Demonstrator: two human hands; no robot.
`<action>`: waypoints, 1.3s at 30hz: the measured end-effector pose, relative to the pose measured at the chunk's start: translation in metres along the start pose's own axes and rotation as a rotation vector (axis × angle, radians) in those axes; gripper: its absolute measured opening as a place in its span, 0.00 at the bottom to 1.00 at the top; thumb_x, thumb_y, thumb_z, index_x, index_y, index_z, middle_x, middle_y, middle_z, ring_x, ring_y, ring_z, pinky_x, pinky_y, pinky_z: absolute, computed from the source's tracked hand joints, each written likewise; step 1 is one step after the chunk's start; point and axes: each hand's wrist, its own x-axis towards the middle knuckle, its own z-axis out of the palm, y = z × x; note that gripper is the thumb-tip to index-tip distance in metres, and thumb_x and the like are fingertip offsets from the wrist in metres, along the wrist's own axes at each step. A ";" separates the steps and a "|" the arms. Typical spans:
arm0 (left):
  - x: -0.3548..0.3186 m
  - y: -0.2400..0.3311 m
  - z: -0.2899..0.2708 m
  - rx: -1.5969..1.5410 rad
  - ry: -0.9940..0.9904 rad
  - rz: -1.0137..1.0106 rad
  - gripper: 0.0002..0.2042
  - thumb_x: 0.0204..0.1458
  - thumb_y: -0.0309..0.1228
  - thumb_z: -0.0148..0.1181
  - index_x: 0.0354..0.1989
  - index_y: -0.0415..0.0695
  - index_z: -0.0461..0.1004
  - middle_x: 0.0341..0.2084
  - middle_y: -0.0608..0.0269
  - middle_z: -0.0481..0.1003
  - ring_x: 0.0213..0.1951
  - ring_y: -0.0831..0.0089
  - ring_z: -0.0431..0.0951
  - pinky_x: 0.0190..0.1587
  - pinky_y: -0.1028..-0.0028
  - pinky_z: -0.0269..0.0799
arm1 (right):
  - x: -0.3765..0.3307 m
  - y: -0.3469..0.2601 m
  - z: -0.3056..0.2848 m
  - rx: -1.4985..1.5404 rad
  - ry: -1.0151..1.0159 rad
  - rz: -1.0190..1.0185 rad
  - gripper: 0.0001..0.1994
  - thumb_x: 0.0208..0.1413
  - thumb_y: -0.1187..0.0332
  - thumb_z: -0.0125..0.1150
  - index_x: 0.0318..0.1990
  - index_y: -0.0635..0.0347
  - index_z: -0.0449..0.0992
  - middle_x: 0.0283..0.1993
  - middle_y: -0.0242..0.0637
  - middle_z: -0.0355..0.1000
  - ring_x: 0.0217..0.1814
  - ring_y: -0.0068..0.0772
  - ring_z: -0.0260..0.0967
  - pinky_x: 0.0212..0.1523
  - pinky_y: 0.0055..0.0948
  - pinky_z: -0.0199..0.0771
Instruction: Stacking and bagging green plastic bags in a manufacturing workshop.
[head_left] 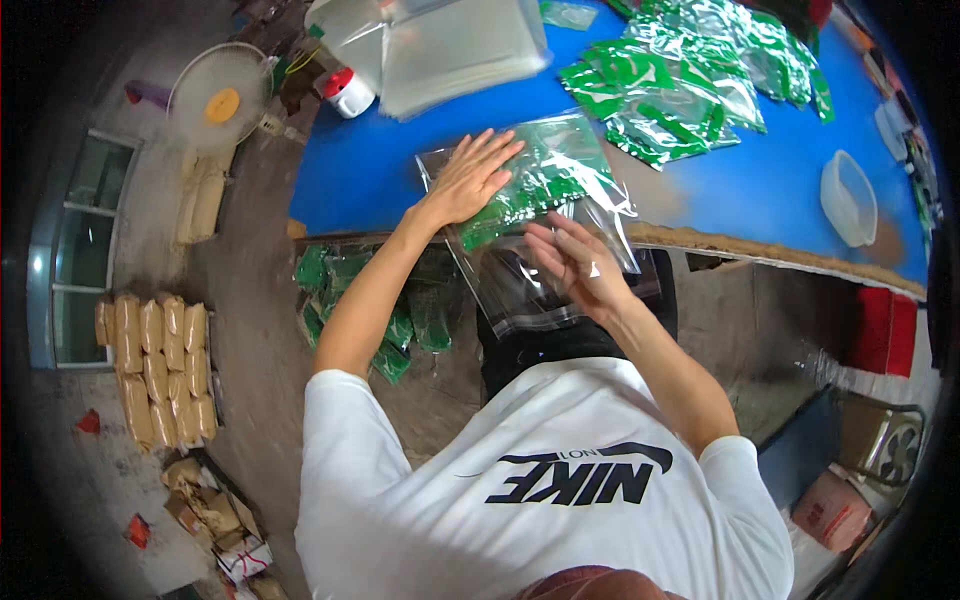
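A clear plastic bag (555, 215) filled with green packets lies over the near edge of the blue table (360, 175), its open end hanging toward me. My left hand (470, 178) presses flat on the bag's upper left part, fingers spread. My right hand (575, 262) is at the bag's hanging mouth, fingers pinching the clear film. Inside the bag the green packets (540, 180) sit bunched toward the table side.
A heap of green packets in shiny wrap (690, 85) covers the table's far right. A stack of clear bags (450, 45) lies at the far left, a red-and-white tape dispenser (348, 92) beside it. A clear tub (848, 197) stands at right. More green packets (345, 300) fill a bag below the table. A fan (220, 95) stands on the floor.
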 end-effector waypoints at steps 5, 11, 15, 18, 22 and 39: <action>0.003 0.021 -0.022 0.033 0.342 -0.075 0.20 0.60 0.35 0.52 0.61 0.49 0.68 0.61 0.52 0.65 0.62 0.52 0.63 0.64 0.55 0.57 | -0.035 0.028 -0.008 -0.206 -0.140 0.010 0.25 0.68 0.65 0.49 0.67 0.67 0.53 0.63 0.53 0.64 0.63 0.42 0.66 0.64 0.35 0.68; -0.024 0.036 -0.003 -0.104 0.435 -0.179 0.05 0.52 0.24 0.60 0.35 0.39 0.80 0.36 0.57 0.78 0.42 0.57 0.77 0.46 0.64 0.72 | -0.055 0.020 -0.007 -0.269 -0.097 0.045 0.24 0.68 0.66 0.50 0.68 0.62 0.55 0.67 0.49 0.60 0.66 0.39 0.64 0.65 0.33 0.66; -0.011 0.038 -0.004 -0.222 0.452 -0.083 0.06 0.52 0.24 0.61 0.37 0.39 0.80 0.38 0.55 0.78 0.44 0.58 0.78 0.48 0.66 0.73 | -0.065 0.021 -0.003 -0.562 -0.197 0.201 0.24 0.67 0.67 0.51 0.67 0.65 0.56 0.64 0.48 0.64 0.64 0.36 0.65 0.63 0.32 0.67; -0.007 0.036 -0.010 -0.199 0.596 -0.115 0.06 0.53 0.24 0.60 0.38 0.39 0.80 0.42 0.54 0.78 0.46 0.58 0.78 0.50 0.67 0.73 | -0.079 0.005 0.005 -0.801 -0.402 0.329 0.23 0.67 0.66 0.52 0.65 0.68 0.60 0.60 0.47 0.69 0.61 0.33 0.67 0.61 0.31 0.67; -0.010 0.047 -0.002 -0.177 0.512 -0.034 0.09 0.54 0.25 0.60 0.43 0.40 0.80 0.47 0.54 0.77 0.49 0.58 0.78 0.53 0.66 0.72 | -0.097 -0.041 0.036 -0.944 -0.753 0.525 0.23 0.65 0.64 0.55 0.62 0.68 0.64 0.53 0.44 0.74 0.56 0.28 0.69 0.59 0.28 0.67; -0.133 0.012 -0.002 -0.142 0.781 -0.457 0.18 0.55 0.18 0.54 0.55 0.41 0.73 0.56 0.49 0.70 0.61 0.54 0.67 0.60 0.63 0.64 | -0.109 -0.107 -0.070 -1.458 0.405 -0.587 0.14 0.59 0.75 0.58 0.53 0.60 0.74 0.46 0.41 0.77 0.47 0.33 0.74 0.46 0.32 0.76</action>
